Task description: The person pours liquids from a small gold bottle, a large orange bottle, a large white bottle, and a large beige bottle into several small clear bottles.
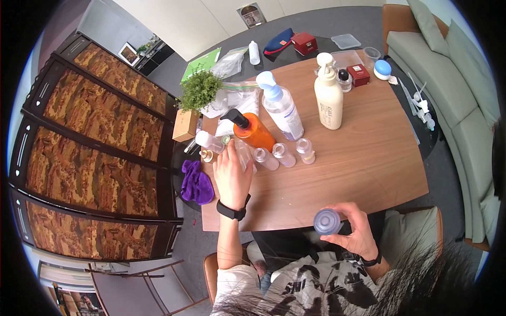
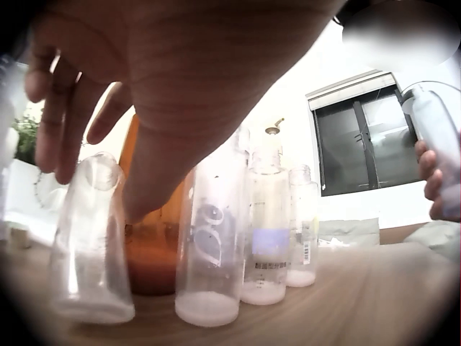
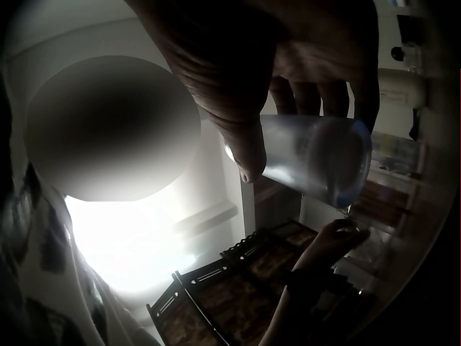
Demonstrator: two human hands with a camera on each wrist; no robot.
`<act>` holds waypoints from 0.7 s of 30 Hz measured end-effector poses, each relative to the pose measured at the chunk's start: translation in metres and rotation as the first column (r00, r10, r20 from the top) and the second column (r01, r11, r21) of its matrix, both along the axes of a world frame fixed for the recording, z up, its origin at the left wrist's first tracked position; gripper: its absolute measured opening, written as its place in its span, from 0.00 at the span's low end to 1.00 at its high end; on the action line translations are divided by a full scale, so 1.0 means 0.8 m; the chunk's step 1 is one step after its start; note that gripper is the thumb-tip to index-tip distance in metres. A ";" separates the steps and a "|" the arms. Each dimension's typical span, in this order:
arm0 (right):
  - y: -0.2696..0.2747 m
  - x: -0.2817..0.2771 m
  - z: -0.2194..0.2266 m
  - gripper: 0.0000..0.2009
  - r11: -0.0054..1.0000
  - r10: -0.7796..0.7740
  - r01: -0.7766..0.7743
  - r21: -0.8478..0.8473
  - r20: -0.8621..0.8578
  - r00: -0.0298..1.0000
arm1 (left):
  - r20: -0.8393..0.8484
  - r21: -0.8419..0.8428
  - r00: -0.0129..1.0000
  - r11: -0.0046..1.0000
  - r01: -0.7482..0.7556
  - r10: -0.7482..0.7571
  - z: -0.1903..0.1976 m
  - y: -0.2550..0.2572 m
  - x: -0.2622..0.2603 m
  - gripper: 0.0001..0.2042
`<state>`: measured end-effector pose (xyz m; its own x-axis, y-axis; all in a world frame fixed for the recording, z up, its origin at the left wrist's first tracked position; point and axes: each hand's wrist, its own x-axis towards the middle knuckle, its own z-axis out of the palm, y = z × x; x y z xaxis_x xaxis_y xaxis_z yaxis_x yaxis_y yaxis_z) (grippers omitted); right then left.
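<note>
In the head view my right hand (image 1: 358, 231) grips a translucent bottle (image 1: 327, 221) at the table's front edge, its round end facing up; the right wrist view shows fingers and thumb round the bottle (image 3: 313, 155). My left hand (image 1: 232, 174) reaches over the table's left part, fingers extended, beside a small greenish cap (image 1: 226, 140) and above a clear bottle (image 1: 245, 155). In the left wrist view the left hand (image 2: 137, 94) hangs over a clear bottle (image 2: 94, 245), beside an orange bottle (image 2: 155, 252). Whether its fingertips touch anything is hidden.
Small clear bottles (image 1: 283, 155) stand in a row before the orange pump bottle (image 1: 255, 131). Behind are a clear pump bottle (image 1: 284, 113) and a cream one (image 1: 329, 100). A potted plant (image 1: 200, 89), a white-capped bottle (image 1: 209, 141) and a purple cloth (image 1: 196, 183) lie left.
</note>
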<state>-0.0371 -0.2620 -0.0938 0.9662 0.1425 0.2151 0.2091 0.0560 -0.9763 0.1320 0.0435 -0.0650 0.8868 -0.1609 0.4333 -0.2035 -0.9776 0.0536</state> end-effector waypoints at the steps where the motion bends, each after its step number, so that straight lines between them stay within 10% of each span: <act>1: 0.000 0.000 0.001 0.33 1.000 0.000 0.000 -0.008 -0.003 1.000 | -0.015 0.005 1.000 1.000 -0.008 0.008 -0.001 -0.002 0.002 0.37; 21: -0.002 -0.001 0.001 0.33 1.000 0.006 -0.006 0.004 -0.020 1.000 | -0.011 -0.251 1.000 0.968 0.017 -0.021 0.008 -0.016 -0.001 0.37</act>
